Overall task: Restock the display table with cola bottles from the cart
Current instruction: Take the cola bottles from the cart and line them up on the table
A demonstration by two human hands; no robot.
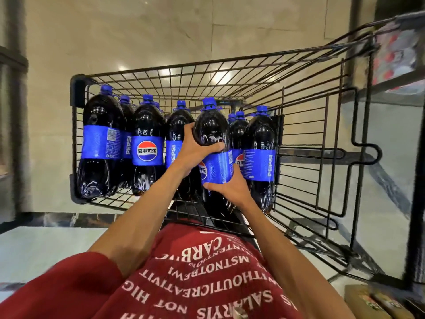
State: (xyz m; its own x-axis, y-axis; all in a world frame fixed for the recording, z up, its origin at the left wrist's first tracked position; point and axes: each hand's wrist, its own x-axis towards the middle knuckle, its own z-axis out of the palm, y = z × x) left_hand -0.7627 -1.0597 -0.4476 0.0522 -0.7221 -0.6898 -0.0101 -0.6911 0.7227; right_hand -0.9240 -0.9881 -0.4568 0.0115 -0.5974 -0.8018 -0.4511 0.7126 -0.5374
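The left hand (195,149) curls round the shoulder and the right hand (230,191) wraps below the label of one bottle (212,127) standing among the other bottles (148,134) in the cart (207,63), so lifting it straight up should clear its neighbours and the wire rim.

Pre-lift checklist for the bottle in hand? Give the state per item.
1. Left hand grips the held bottle at its shoulder: ok.
2. Right hand wraps it at the lower edge of the label: ok.
3. Cap is on the held bottle: ok.
4. Clear of the neighbouring bottles: cannot tell. They stand close on both sides, and contact is hidden.
5. Cart is open on top, with nothing above the bottle: ok.
6. Free spot on the display table: cannot tell, as the table is out of view.
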